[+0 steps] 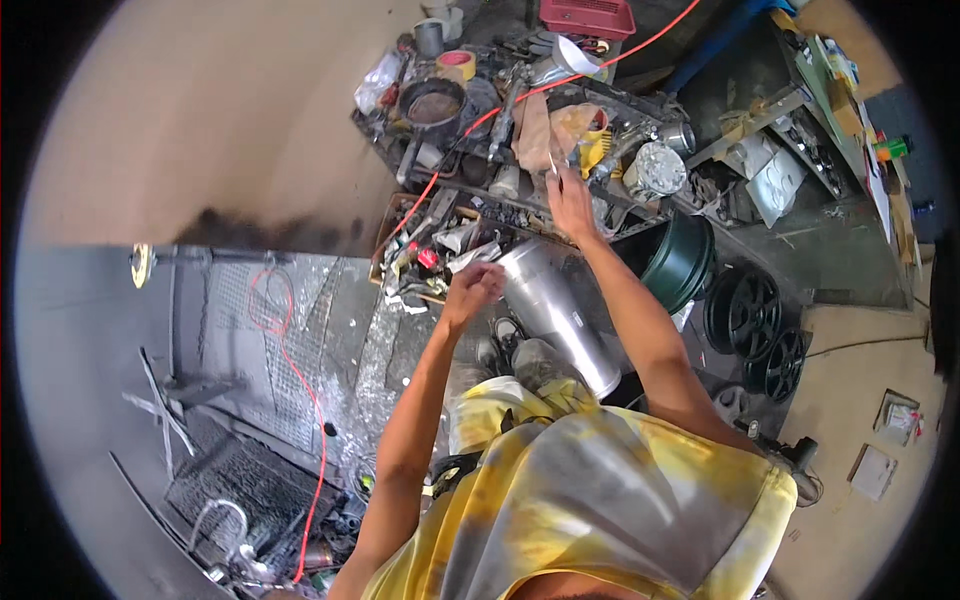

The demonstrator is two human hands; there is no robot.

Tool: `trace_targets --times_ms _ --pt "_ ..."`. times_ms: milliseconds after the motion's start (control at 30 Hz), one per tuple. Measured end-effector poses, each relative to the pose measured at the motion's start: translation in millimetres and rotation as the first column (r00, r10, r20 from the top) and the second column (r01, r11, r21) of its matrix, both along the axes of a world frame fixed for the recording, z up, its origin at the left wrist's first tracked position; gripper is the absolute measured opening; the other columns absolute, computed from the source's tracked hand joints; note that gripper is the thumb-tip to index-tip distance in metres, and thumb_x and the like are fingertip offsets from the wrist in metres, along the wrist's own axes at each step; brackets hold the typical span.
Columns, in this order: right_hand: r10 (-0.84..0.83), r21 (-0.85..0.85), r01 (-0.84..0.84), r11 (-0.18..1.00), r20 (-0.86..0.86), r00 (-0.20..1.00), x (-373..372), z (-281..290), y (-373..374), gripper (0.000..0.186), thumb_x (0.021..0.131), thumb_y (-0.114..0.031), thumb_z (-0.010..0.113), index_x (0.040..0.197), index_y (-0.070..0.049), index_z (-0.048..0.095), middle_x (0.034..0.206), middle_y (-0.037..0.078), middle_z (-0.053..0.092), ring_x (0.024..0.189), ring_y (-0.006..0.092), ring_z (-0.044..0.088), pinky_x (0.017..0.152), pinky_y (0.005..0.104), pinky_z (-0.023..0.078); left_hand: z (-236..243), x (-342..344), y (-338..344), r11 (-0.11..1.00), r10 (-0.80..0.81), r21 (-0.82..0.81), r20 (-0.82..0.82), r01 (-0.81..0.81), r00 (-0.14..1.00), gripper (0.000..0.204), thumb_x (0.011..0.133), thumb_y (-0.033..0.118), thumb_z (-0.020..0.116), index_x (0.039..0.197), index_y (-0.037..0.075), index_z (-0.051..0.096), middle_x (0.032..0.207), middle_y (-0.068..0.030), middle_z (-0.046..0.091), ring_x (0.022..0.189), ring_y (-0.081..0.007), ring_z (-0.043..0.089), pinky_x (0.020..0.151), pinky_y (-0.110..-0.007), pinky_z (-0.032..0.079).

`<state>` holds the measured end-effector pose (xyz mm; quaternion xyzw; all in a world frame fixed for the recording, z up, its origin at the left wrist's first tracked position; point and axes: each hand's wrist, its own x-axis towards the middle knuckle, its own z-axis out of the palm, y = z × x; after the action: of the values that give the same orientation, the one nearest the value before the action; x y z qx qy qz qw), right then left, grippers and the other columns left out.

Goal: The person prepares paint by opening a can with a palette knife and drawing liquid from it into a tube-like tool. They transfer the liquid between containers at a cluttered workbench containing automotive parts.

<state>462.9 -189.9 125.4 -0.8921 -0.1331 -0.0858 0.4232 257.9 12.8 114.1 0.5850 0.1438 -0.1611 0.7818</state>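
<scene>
**2 hands at a cluttered workbench, metal cylinder aslant below**

The shiny silver sheet-metal cylinder (pixel 553 312) stands just beside the person's shoes, its long axis running from lower right to upper left, top end toward the bench. The left hand (pixel 474 288) is curled into a fist at that top rim; whether it grips anything, I cannot tell. Farther off, the right hand (pixel 570 203) pinches a thin pale stick (pixel 553 166) over the cluttered dark workbench (pixel 520 190).
</scene>
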Motion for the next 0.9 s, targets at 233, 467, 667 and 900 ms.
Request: trace_targets --times_ms 233,467,667,900 --pt "-0.208 -0.359 0.24 0.902 0.126 0.97 107.2 -49.3 16.4 0.041 0.091 -0.037 0.06 0.114 -0.003 0.065 0.104 0.026 0.067 0.101 0.0424 0.066 0.089 0.0526 0.053 95.6 205.0 -32.8 0.95 -0.26 0.236 0.243 0.203 0.935 0.021 0.101 0.02 0.063 0.108 0.002 0.069 0.093 -0.005 0.071 0.081 -0.0123 0.067 0.075 -0.029 0.057" --pt "-0.456 -0.482 0.307 0.821 -0.227 0.861 107.3 -59.7 34.8 0.053 0.098 -0.048 0.048 0.09 -0.002 0.074 0.086 0.026 0.072 0.079 0.043 0.071 0.079 0.0514 0.057 105.9 465.6 -28.4 0.702 -0.258 0.701 0.415 -0.126 0.873 0.028 0.086 0.028 0.068 0.1 0.005 0.076 0.093 -0.0178 0.075 0.088 -0.0305 0.074 0.079 -0.041 0.056" --pt "-0.5 -0.451 0.363 0.815 -0.233 0.834 111.3 -56.5 34.7 0.059 0.1 -0.049 0.043 0.077 -0.004 0.073 0.078 0.026 0.07 0.071 0.0429 0.069 0.071 0.0512 0.056 36.0 626.6 -35.8 0.326 -0.507 0.936 0.291 -0.132 0.811 0.039 0.087 0.041 0.064 0.101 0.007 0.076 0.103 -0.0233 0.072 0.101 -0.0399 0.069 0.089 -0.049 0.054" --pt "-0.484 -0.23 0.445 0.866 -0.155 0.861 118.5 -47.0 40.4 0.039 0.099 -0.033 0.05 0.08 -0.005 0.069 0.077 0.019 0.068 0.069 0.0386 0.067 0.066 0.0482 0.053 -62.1 731.4 -87.1 0.169 -0.737 0.986 0.128 -0.002 0.663 0.042 0.093 0.047 0.06 0.106 0.011 0.076 0.11 -0.0207 0.071 0.109 -0.04 0.066 0.096 -0.049 0.051"
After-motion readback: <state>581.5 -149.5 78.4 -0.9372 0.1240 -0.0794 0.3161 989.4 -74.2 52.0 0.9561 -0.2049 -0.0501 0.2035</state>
